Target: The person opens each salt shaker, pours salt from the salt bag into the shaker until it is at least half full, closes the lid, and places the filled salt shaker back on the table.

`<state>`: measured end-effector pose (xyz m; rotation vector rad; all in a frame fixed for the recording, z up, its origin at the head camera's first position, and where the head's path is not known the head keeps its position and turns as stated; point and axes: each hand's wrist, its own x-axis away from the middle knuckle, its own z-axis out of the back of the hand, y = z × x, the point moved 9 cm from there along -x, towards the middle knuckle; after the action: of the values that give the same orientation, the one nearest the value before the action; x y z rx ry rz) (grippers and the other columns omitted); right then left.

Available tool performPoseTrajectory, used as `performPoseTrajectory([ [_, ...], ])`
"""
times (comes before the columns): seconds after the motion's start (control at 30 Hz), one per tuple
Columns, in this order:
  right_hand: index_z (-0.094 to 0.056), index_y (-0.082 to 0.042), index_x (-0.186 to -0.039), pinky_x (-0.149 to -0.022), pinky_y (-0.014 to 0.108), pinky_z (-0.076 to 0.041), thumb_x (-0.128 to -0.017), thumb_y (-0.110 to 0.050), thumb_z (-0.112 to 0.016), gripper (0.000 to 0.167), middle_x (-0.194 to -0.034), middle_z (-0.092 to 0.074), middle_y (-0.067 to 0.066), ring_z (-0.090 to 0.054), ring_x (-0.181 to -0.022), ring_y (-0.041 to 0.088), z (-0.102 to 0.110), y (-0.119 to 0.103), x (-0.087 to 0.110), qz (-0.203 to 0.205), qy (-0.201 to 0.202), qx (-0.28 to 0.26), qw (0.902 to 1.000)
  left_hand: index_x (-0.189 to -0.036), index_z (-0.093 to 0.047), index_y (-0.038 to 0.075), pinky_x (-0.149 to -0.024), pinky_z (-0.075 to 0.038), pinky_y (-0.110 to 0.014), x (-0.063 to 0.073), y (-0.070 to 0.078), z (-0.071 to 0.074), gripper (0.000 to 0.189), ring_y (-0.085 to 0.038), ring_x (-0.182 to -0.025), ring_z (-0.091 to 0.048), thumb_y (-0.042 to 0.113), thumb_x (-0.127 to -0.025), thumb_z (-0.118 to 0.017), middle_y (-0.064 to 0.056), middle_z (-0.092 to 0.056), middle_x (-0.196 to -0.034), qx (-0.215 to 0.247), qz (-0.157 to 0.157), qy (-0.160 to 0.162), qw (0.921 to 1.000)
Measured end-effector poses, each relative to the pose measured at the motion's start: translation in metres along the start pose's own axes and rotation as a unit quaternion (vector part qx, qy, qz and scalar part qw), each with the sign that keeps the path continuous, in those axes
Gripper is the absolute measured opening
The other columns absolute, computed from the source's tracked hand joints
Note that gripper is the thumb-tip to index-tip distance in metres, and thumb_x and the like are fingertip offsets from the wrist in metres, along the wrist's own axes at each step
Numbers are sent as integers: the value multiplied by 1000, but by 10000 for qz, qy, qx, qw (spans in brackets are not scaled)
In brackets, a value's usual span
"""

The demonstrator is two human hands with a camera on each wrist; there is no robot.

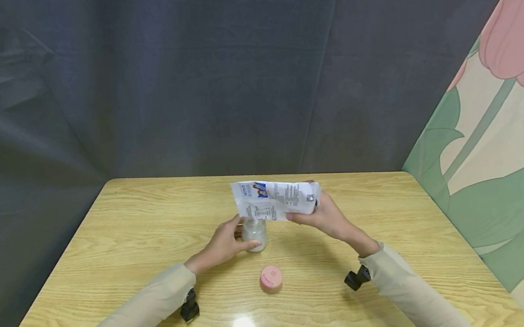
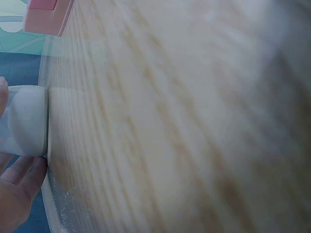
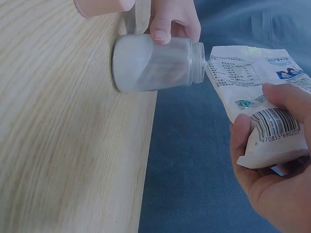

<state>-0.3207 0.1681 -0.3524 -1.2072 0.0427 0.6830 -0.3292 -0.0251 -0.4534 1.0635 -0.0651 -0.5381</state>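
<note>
A clear glass jar (image 1: 254, 234), partly filled with white contents, stands upright on the table; the right wrist view shows the white heaped higher on one side. My left hand (image 1: 222, 242) grips the jar from its left, thumb in front and fingers behind. My right hand (image 1: 324, 215) holds a white printed packet (image 1: 276, 199) by its bottom end, tipped with a corner at the jar's mouth. A barcode shows on the packet (image 3: 257, 97) in the right wrist view. At that corner a thin whitish stream seems to enter the jar (image 3: 160, 63).
A round pink lid (image 1: 271, 279) lies on the wooden table (image 1: 161, 213), just in front of the jar. A dark cloth (image 1: 233, 80) hangs behind the table, and a flower-painted wall (image 1: 499, 158) stands at the right.
</note>
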Motion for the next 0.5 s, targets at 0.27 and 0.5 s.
performPoseTrajectory([
  [0.27,-49,3,-127,-72,34,-61,-80,11,-76,54,-123,-62,23,-66,-103,35,1,-3,1,-64,-20,-112,9999,-135,-51,0,-94,-54,-38,1,-1,1,68,-33,-111,-64,23,-80,-85,-18,-62,-126,-10,143,56,9999],
  [0.5,-48,3,-127,-74,34,-61,-81,12,-75,54,-123,-62,23,-66,-104,34,2,-4,1,-69,-8,-137,9999,-132,-53,-1,-94,-54,-38,1,-2,1,65,-33,-111,-64,23,-80,-84,-17,-63,-124,-54,139,68,9999],
])
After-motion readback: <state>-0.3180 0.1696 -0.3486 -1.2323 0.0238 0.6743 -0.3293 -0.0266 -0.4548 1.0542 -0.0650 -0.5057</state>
